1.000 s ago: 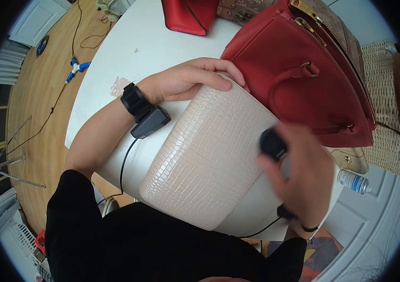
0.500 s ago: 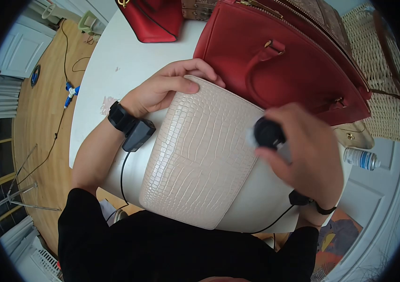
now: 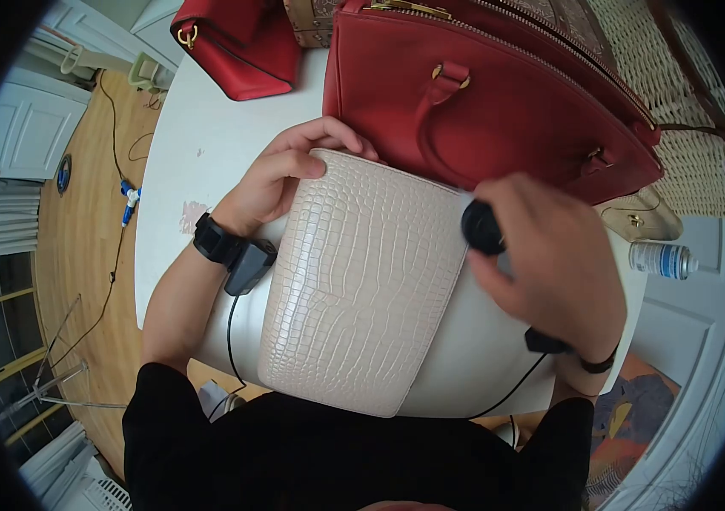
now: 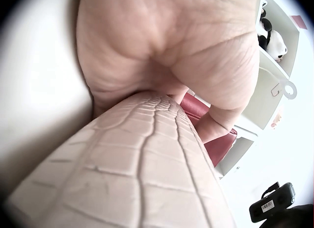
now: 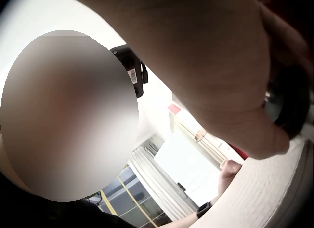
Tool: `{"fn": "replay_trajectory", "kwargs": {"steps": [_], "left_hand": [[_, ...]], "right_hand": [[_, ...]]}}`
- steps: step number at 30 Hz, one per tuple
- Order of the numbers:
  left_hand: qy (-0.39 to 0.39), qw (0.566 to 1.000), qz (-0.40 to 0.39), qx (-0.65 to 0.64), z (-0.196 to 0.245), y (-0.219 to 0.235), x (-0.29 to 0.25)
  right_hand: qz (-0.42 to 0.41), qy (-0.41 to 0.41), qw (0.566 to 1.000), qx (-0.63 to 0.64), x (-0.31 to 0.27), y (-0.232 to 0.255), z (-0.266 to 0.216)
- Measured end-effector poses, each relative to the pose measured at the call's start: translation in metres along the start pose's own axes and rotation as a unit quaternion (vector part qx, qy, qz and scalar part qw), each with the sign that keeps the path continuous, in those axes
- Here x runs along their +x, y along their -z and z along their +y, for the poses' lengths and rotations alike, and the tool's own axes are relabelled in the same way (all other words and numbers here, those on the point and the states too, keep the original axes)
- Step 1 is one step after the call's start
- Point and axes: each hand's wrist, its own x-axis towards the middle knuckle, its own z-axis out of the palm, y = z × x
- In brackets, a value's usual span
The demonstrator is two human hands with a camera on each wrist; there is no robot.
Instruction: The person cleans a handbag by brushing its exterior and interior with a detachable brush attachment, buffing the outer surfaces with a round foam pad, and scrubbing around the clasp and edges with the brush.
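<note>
A pale beige bag with a crocodile pattern (image 3: pixel 358 281) leans at a tilt on the table's near side, against the person's front. My left hand (image 3: pixel 281 170) grips its upper left corner, thumb on the face and fingers behind the edge. The left wrist view shows the bag's patterned side (image 4: pixel 142 174) running up into the palm. In my right hand (image 3: pixel 550 255) is a black round-ended object (image 3: pixel 483 227), its kind unclear, held between thumb and fingers at the bag's upper right edge. Part of this black object (image 5: pixel 294 103) also shows in the right wrist view.
Just behind the bag stands a large red handbag (image 3: pixel 515 128). A smaller red bag (image 3: pixel 247 51) sits at the back left of the white table (image 3: pixel 200 111). On the right are a spray can (image 3: pixel 662 260), a small beige purse (image 3: pixel 647 223) and a woven basket (image 3: pixel 703 162).
The head view has shifted, so the bags behind appear further left and lower. The right hand has moved with the black object up along the beige bag's right edge. The left hand keeps its hold.
</note>
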Motion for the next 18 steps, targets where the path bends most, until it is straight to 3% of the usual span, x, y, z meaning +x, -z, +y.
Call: {"fn": "replay_trajectory", "kwargs": {"steps": [4, 6, 8, 10, 11, 13, 14, 17, 18], "left_hand": [[0.007, 1.0, 0.018, 0.02, -0.001, -0.003, -0.002], [-0.002, 1.0, 0.003, 0.031, -0.002, -0.002, -0.001], [0.001, 1.0, 0.005, 0.029, -0.001, -0.003, 0.0], [0.001, 1.0, 0.008, 0.026, -0.002, -0.002, -0.001], [0.002, 1.0, 0.007, 0.031, -0.002, 0.0, -0.001], [0.002, 0.999, 0.006, 0.036, -0.002, 0.0, 0.0], [0.003, 0.999, 0.006, 0.032, -0.003, 0.0, 0.0], [0.004, 1.0, 0.008, 0.022, -0.003, 0.0, 0.0], [0.005, 1.0, 0.005, 0.015, -0.003, 0.0, 0.0]], "right_hand": [[-0.1, 0.074, 0.99, 0.074, -0.006, 0.003, -0.015], [-0.227, 0.209, 0.911, 0.274, -0.006, 0.004, -0.013], [-0.217, 0.23, 0.903, 0.291, -0.006, 0.005, -0.013], [-0.092, 0.112, 0.983, 0.115, -0.006, 0.009, -0.017], [-0.093, 0.113, 0.983, 0.114, -0.004, 0.007, -0.017], [-0.032, 0.037, 0.997, 0.055, -0.001, -0.001, -0.017], [-0.033, 0.04, 0.997, 0.054, -0.002, -0.005, -0.019], [-0.045, 0.18, 0.979, 0.088, -0.008, -0.019, -0.036], [-0.046, 0.182, 0.978, 0.088, -0.01, -0.019, -0.041]]}}
